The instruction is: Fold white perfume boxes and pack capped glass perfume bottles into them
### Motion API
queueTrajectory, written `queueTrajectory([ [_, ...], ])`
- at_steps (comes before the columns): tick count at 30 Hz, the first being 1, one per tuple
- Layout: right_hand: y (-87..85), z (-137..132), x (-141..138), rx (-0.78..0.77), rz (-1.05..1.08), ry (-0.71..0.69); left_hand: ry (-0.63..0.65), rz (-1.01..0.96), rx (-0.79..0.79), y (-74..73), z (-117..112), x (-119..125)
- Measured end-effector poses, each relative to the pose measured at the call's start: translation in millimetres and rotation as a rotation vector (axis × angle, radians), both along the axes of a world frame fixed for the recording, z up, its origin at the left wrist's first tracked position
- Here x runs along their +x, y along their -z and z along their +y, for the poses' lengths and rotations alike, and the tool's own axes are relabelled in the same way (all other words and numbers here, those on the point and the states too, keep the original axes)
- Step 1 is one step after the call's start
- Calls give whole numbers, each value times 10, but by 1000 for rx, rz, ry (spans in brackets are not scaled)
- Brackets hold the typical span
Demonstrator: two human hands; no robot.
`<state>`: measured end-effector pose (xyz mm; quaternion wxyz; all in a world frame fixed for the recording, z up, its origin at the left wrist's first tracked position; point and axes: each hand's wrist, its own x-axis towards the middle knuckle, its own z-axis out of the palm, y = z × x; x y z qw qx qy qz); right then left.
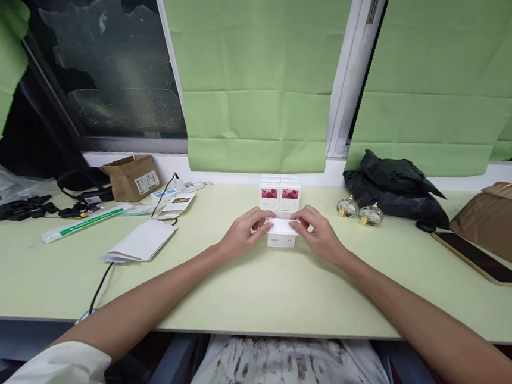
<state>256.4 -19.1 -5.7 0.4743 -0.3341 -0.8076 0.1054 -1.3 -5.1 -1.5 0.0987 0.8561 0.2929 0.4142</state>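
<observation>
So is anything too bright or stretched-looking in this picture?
Head view: the white box between the left hand and right hand looks brightest on top, washed out; same head view: the phone seems stretched toward the right edge, probably by a wide lens.

I'm in a room at home or in a small office — too little shows to say which. Green curtains [257, 72] hang across part of the window [111, 107], and the pale desk [300, 297] below carries everyday bits — a phone [481, 258], a cardboard box [132, 177], black plastic bags [392, 195].
</observation>
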Motion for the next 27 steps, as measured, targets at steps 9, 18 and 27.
queueTrajectory([
  [9,-6,-7,-1,-8,-2,10,-3,2,3,-10,3,-4],
  [18,-13,-15,0,-4,-2,6,-1,1,-5,-12,-2,1],
  [27,-13,-11,2,2,-10,11,-14,8,-19,-7,1,-9],
])
